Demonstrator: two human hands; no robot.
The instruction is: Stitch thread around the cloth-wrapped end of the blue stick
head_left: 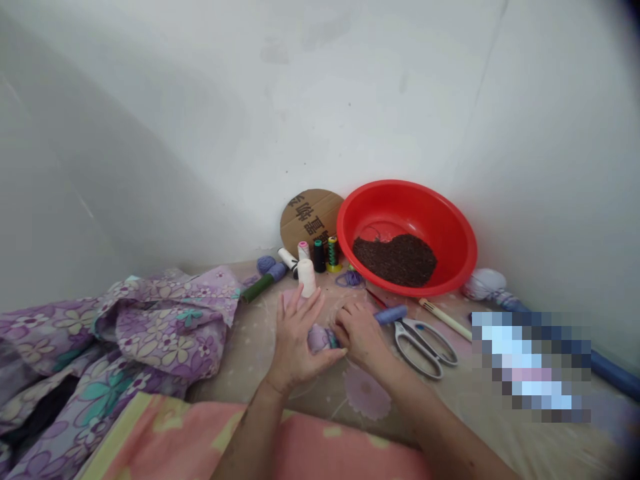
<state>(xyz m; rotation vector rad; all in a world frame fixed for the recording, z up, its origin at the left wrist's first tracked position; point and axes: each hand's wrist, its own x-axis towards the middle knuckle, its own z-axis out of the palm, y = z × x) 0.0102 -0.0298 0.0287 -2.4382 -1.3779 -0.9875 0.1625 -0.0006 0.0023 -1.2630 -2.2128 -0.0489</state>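
A small rounded bundle of purple floral cloth (320,338) rests on the table between my two hands. My left hand (296,337) lies beside it with fingers spread, the thumb reaching along the bundle's near side. On the other side, my right hand (361,331) has its fingers curled together against the bundle's right edge. What those fingers pinch, if anything, is hidden. A white thread cone (307,279) stands just beyond my left fingertips. Scissors (425,347) with pale handles and a blue roll (391,315) lie to the right of my right hand.
At the back, a red basin (470,250) holds dark grains, beside a round cardboard piece (313,213) and several thread spools (319,257). Purple floral fabric (170,327) is heaped at left. A pink-and-yellow cloth (325,443) covers the front. A cream stick (445,319) lies right.
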